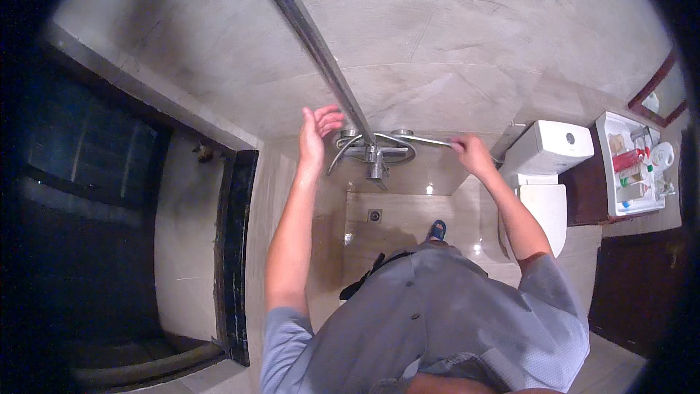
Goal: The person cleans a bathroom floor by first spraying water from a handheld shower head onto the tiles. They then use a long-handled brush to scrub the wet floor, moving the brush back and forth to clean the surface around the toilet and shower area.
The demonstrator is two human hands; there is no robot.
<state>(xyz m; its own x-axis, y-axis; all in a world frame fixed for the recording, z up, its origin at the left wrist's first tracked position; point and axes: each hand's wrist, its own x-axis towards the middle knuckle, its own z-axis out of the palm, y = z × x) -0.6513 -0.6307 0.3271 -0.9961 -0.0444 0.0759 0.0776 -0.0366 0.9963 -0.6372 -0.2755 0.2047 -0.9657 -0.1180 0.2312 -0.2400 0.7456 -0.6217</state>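
Observation:
My left hand is raised with its fingers apart, left of the upright metal shower pipe and close to it; whether it touches the pipe is unclear. My right hand is closed on the handle end of a slim metal wrench. The wrench's far end is at the right-hand round fitting of the wall-mounted shower mixer. A flexible shower hose loops around the mixer. Below the pipe's lower end is a chrome part of the shower set.
A white toilet stands to the right, beside a washbasin full of bottles. A framed mirror hangs above it. A floor drain lies below the mixer. On the left is a dark-framed opening.

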